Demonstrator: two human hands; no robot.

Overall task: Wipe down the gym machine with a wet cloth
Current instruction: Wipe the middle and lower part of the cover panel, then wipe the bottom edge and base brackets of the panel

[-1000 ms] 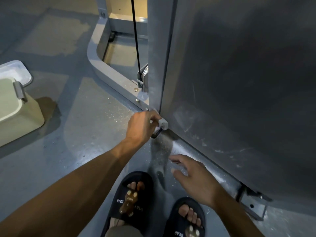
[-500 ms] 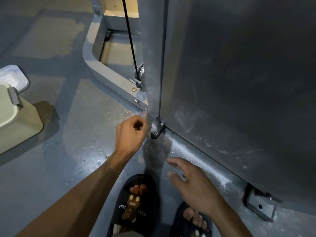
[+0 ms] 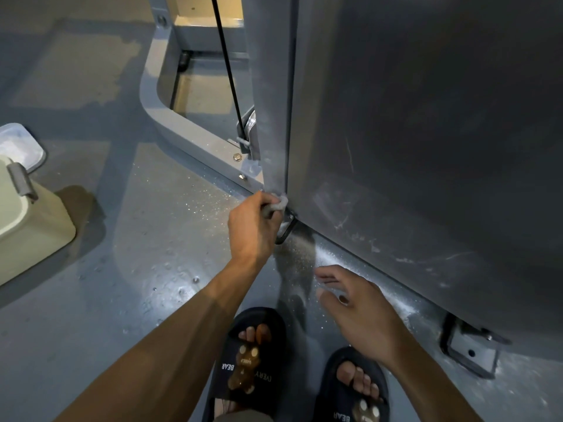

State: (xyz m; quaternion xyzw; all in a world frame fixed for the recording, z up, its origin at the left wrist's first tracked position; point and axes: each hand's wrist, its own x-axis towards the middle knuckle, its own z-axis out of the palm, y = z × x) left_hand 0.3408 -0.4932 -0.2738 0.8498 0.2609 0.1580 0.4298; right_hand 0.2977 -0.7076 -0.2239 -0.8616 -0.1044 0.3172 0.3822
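The left hand (image 3: 254, 229) was found closed around a small grey cloth (image 3: 275, 207), bunched and pressed against the bottom corner of the gym machine (image 3: 426, 147), just above a floor bracket (image 3: 286, 231). The right hand (image 3: 359, 312) was held open and empty above the wet floor (image 3: 152, 245), fingers spread. The cloth was judged soft, light and slippery when wet, best gripped wadded in the fist; the machine was judged heavy and rigid.
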